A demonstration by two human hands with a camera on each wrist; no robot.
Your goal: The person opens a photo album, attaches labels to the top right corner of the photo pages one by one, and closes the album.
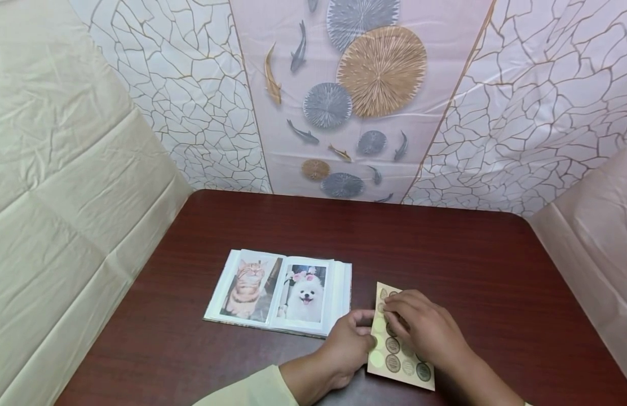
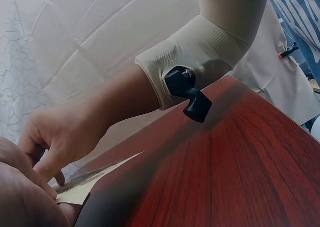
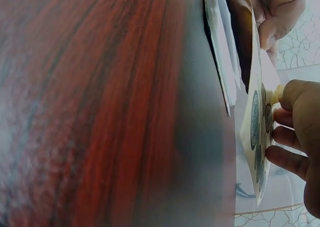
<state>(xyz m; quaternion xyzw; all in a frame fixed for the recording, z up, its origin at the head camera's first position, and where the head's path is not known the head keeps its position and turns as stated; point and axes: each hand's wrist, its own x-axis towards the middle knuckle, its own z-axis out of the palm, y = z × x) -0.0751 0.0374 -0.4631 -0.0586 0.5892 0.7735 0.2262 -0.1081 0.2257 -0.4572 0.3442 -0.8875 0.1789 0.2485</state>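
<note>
A cream sheet of round stickers (image 1: 400, 356) is held up at a slant over the table's near side. My left hand (image 1: 346, 345) grips its left edge, the thumb lying on the face. Above the upper part of the sheet, my right hand (image 1: 427, 327) has its fingertips at the stickers. In the right wrist view, the thumb and a finger pinch a small yellowish sticker (image 3: 277, 93) at the sheet's surface. Brown and pale printed rounds show on the sheet; the right hand hides several. Some spots along the left column look bare and yellow.
An open photo album (image 1: 338, 293) lies left of the hands, with a cat photo (image 1: 247, 288) and a white dog photo (image 1: 304, 294) facing up. The dark red wooden table (image 1: 445, 242) meets patterned cloth at the back and plain cloth at the sides.
</note>
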